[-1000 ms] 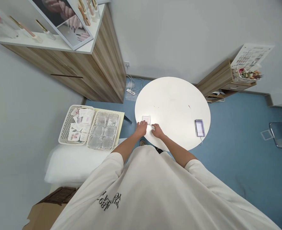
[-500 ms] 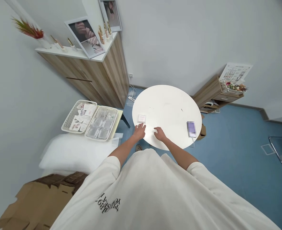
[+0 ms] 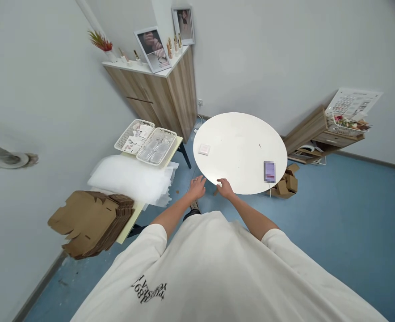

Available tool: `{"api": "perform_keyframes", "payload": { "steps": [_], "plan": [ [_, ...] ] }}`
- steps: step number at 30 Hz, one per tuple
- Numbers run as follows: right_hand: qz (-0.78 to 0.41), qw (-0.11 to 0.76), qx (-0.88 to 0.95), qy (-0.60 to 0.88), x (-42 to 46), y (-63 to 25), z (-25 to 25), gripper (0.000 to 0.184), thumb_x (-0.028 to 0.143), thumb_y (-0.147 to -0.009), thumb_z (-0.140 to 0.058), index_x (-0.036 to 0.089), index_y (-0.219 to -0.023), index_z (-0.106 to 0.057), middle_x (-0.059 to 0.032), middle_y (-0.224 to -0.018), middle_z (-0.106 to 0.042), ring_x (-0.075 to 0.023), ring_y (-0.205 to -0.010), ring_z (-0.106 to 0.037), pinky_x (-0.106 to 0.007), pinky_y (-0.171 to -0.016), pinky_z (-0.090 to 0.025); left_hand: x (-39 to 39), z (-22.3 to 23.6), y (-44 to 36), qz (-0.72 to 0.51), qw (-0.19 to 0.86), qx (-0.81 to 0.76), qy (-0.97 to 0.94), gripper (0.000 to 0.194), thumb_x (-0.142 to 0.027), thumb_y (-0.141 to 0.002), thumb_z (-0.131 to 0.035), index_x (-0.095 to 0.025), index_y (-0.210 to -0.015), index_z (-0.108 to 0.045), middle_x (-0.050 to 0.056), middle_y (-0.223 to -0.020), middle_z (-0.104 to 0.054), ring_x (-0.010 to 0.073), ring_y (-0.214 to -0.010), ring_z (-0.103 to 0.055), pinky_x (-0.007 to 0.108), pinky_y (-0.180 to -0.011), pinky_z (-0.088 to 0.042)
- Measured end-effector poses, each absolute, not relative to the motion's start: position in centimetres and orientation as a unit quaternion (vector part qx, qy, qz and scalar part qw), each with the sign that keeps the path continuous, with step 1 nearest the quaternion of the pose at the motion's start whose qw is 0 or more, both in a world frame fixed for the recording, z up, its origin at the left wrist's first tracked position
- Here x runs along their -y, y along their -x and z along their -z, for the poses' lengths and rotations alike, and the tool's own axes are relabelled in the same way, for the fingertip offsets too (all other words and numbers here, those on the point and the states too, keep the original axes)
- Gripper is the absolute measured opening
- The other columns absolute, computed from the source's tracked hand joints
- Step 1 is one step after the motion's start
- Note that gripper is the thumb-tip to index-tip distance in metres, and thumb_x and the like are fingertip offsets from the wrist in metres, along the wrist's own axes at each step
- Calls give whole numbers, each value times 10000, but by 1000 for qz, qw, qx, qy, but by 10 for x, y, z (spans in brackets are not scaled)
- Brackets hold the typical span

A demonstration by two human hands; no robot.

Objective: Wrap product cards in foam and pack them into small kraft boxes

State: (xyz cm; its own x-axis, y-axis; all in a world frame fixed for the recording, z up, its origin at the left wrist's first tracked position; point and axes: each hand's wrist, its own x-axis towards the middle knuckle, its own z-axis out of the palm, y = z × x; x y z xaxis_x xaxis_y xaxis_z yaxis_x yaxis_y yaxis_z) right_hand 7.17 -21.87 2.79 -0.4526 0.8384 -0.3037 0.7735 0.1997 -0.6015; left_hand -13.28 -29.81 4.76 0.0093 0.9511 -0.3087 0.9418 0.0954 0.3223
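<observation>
My left hand (image 3: 197, 187) hovers just off the near left edge of the round white table (image 3: 241, 138), fingers apart and holding nothing. My right hand (image 3: 224, 188) is at the table's near edge with its fingers spread, also holding nothing. On the left part of the tabletop lies a small, flat, square clear packet with a pinkish label (image 3: 204, 149), apart from both hands. A phone (image 3: 269, 171) with a blurred screen rests near the right edge, a white cable running down from it.
At left, a low table bears a basket of cards (image 3: 125, 146), a basket of clear plastic boxes (image 3: 170, 150), white foam sheets (image 3: 127, 176) and folded cardboard boxes (image 3: 86, 219). A wooden cabinet (image 3: 180, 98) stands behind. Open cartons (image 3: 287, 182) sit under the table's right side.
My hands have come away from the packet and drawn back toward me off the tabletop. The packet stays on the table. My view has turned left and pulled back, showing more cardboard.
</observation>
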Motion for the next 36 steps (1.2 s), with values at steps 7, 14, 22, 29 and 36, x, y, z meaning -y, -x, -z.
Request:
{"api": "perform_keyframes", "payload": {
  "steps": [7, 14, 22, 29, 36],
  "plan": [
    [-363, 58, 789, 493, 243, -57, -40, 404, 284, -969, -494, 214, -1351, -606, -111, -1413, -557, -252, -1300, -533, -370, -1073, -444, 341, -61, 148, -9, 215, -734, -644, 582, -334, -996, -418, -250, -1563, -319, 153, -1640, -301, 353, -1488, -314, 550, -1168, -278],
    [-341, 15, 851, 398, 266, 14, -40, 409, 290, -981, -491, 184, -1361, -603, -133, -1413, -568, -280, -1315, -526, -390, -1085, -432, 404, -57, 195, -54, 180, -794, -578, 583, -280, -946, -486, -237, -1521, -399, 139, -1616, -345, 348, -1463, -356, 525, -1162, -307],
    [-311, -26, 920, 239, 345, 163, -52, 388, 280, -991, -481, 188, -1344, -611, -133, -1381, -596, -269, -1278, -557, -374, -1054, -458, 523, -67, 292, -134, 117, -859, -480, 500, -228, -929, -509, -182, -1426, -476, 152, -1540, -424, 327, -1386, -432, 469, -1113, -381],
    [-267, 24, 961, 66, 436, 289, -60, 383, 234, -983, -457, 216, -1326, -626, -108, -1394, -578, -253, -1273, -546, -395, -1054, -463, 633, -69, 378, -179, 48, -909, -374, 411, -248, -966, -474, -169, -1369, -483, 147, -1369, -535, 285, -1242, -542, 414, -1051, -435],
    [-176, -52, 980, -75, 500, 376, -69, 433, 239, -961, -519, 204, -1386, -593, -119, -1496, -505, -270, -1337, -503, -397, -1111, -401, 723, -55, 434, -102, 94, -935, -327, 554, -447, -918, -598, -157, -1382, -513, 193, -1501, -444, 366, -1400, -405, 511, -1181, -279]
  ]
}}
